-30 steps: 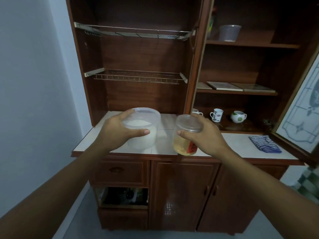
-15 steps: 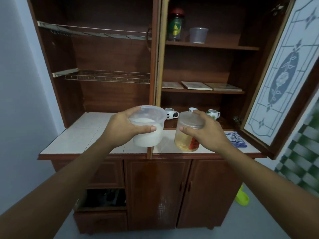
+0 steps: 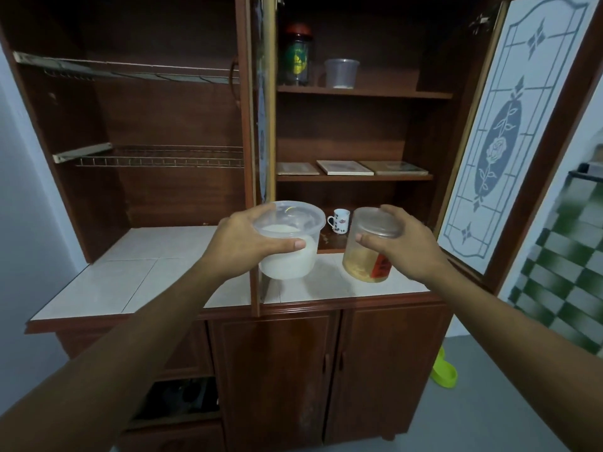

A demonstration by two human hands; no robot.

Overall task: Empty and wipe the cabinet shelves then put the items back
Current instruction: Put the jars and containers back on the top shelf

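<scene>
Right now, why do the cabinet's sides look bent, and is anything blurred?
Head view: the wide-angle lens bows the cabinet edges; light is dim, upper shelves nearly black; glare sits on the lid of the tub in the left hand; the checkered wall is smeared; the right hand's jar is sharp.

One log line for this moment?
left hand: holds white-filled tub | right hand: holds lidded jar | both: before open cabinet | top shelf: dark jar, plastic cup
</scene>
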